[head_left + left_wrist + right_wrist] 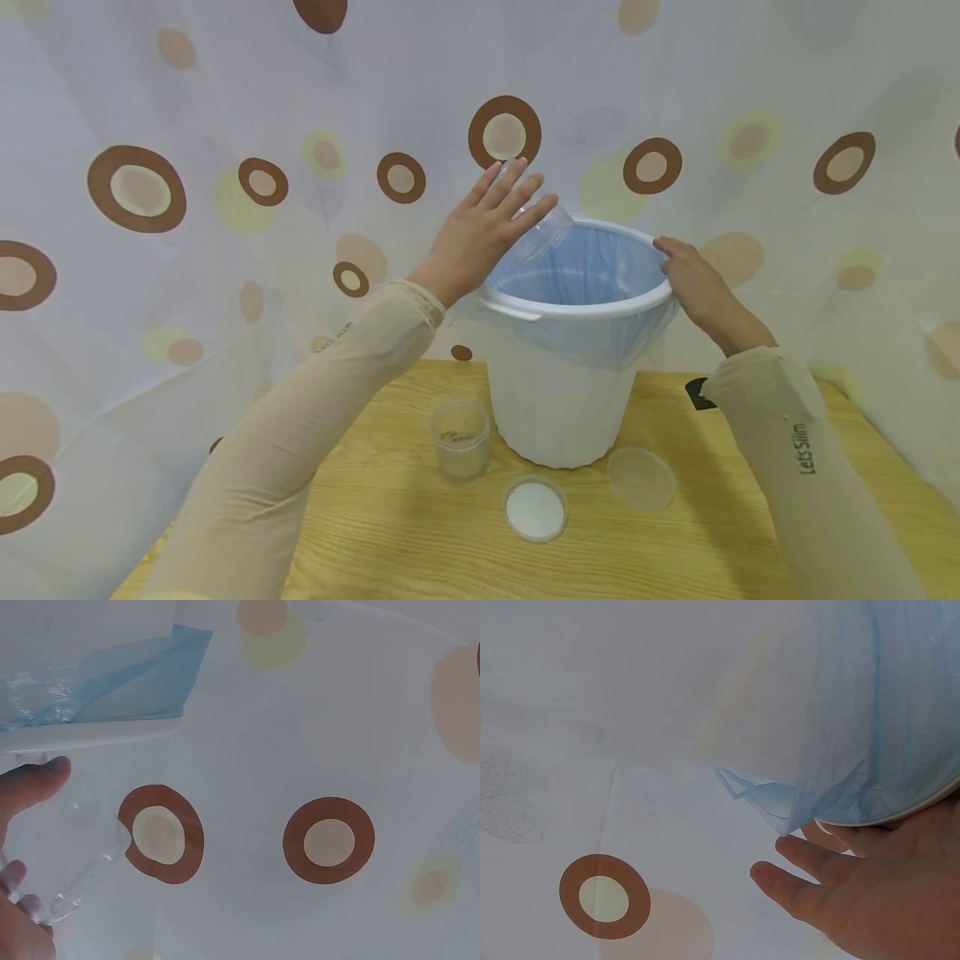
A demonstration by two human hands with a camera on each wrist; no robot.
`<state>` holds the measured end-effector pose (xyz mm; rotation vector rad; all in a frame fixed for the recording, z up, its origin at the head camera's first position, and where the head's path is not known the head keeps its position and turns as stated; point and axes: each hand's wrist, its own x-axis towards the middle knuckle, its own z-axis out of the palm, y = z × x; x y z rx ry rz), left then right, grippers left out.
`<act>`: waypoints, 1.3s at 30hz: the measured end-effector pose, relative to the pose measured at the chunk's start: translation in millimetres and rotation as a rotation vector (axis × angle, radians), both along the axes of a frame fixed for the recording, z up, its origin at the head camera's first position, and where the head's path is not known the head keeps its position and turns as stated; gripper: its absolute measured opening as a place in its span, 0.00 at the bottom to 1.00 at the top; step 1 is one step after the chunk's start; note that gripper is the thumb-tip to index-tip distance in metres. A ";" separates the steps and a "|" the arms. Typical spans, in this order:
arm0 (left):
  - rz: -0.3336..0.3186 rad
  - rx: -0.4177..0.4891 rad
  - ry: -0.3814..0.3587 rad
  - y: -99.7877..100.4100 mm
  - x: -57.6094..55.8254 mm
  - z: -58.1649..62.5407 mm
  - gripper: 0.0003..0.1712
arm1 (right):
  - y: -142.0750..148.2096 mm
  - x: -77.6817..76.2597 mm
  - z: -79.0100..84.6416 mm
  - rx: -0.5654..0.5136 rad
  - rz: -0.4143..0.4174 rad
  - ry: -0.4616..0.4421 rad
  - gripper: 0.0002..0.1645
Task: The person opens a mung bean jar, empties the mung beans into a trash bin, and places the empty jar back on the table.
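Observation:
Over the mouth of a white trash bin [558, 400], my left hand [487, 225] holds a clear plastic jar [551, 229], tipped with its mouth toward the bin. In the left wrist view the thumb [37, 784] and fingertips lie around the see-through jar [90, 877]. A thin blue bag [592, 262] lines the bin and folds over its rim. My right hand [697, 287] grips the rim at the right side; the right wrist view shows its fingers [802, 889] outside, beside the hanging edge of the bag [772, 799].
On the wooden table [390, 517], a second clear jar [461, 454] with some brownish bits stands left of the bin. In front lie a round lid with a white disc [535, 510] and a clear round lid [641, 477]. A dotted curtain [300, 225] hangs behind.

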<state>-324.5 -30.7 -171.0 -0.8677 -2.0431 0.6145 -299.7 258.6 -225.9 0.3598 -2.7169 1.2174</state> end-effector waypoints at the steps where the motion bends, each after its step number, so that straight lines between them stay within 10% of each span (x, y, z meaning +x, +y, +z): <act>1: -0.005 0.009 0.012 0.2 -0.6 -0.2 0.37 | 0.0 -0.2 0.3 0.000 0.000 0.001 0.35; 17: -0.023 0.148 -0.008 -0.9 5.0 1.4 0.36 | 2.6 -1.2 1.3 -0.016 0.004 0.002 0.35; 39: -0.102 0.421 -0.230 -5.1 12.9 -3.5 0.53 | 1.9 -0.4 -0.8 -0.022 0.001 -0.027 0.36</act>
